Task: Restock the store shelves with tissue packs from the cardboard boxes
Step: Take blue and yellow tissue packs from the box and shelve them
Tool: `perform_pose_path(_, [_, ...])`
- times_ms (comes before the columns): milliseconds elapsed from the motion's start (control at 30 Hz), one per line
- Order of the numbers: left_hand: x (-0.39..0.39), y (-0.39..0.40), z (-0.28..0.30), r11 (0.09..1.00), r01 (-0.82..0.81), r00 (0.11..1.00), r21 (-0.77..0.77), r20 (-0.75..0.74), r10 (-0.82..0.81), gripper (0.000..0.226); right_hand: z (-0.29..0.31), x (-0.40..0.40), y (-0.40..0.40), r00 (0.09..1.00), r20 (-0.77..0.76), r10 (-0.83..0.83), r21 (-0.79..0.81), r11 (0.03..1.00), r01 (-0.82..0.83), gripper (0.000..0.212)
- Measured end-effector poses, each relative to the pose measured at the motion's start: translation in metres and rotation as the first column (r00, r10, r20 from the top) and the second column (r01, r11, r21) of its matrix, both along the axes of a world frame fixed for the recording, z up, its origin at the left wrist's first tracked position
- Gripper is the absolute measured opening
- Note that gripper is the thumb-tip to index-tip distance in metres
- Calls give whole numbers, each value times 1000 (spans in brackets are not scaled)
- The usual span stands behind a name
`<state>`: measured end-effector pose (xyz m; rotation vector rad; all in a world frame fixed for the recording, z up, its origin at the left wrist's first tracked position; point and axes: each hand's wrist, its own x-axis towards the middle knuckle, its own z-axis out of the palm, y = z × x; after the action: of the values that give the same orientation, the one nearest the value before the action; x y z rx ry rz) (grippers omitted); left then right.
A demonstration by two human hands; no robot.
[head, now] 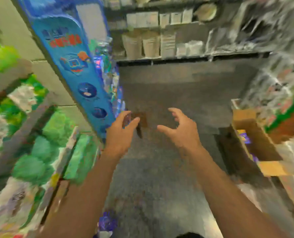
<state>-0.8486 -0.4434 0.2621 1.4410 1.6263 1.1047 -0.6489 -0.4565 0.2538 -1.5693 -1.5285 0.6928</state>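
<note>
The picture is heavily blurred. Both my hands reach forward over the grey aisle floor (pixel 168 86) and hold nothing. My left hand (pixel 120 133) has its fingers loosely spread, close to the blue display panel (pixel 77 73). My right hand (pixel 180 129) is spread with fingers slightly bent. An open cardboard box (pixel 256 140) stands on the floor at the right with purple packs (pixel 246 137) showing inside it. Green tissue packs (pixel 45 148) fill the shelves on the left.
Shelves with pale paper goods (pixel 151 43) close off the aisle's far end. Plastic-wrapped goods (pixel 280 48) line the right side. A purple pack (pixel 106 222) lies low near the frame's bottom edge. The aisle between the shelves is narrow.
</note>
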Motion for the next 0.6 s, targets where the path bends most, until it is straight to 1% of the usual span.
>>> perform_pose_path(67, [86,11,-23,987,143,989,-78,35,-141,38,-26,87,-17,984,-66,-168,-101,982,161,70])
perform_pose_path(133, [164,20,-46,959,243,970,-142,56,-237,35,-43,170,-35,941,-112,-320,-182,937,297,72])
perform_pose_path(233, [274,29,-75,895,390,921,-218,76,-382,32,-59,280,-70,821,-199,-535,-266,836,480,60])
perform_pose_path(333, [362,33,-95,818,485,874,-310,159,-458,20,-71,362,-97,654,-245,-716,-335,696,636,47])
perform_pose_path(400, [402,41,-109,785,513,858,-348,181,-480,21,-83,397,-103,556,-278,-784,-393,621,678,45])
perform_pose_path(467, [430,56,-126,746,540,839,-390,187,-510,30,-100,421,-100,477,-295,-828,-440,561,701,38])
perform_pose_path(533, [453,76,-139,698,567,812,-437,154,-563,38,-119,438,-87,424,-304,-853,-491,521,698,39])
perform_pose_path(600, [474,103,-150,653,586,782,-480,126,-610,40,-138,452,-65,401,-296,-867,-543,498,676,48])
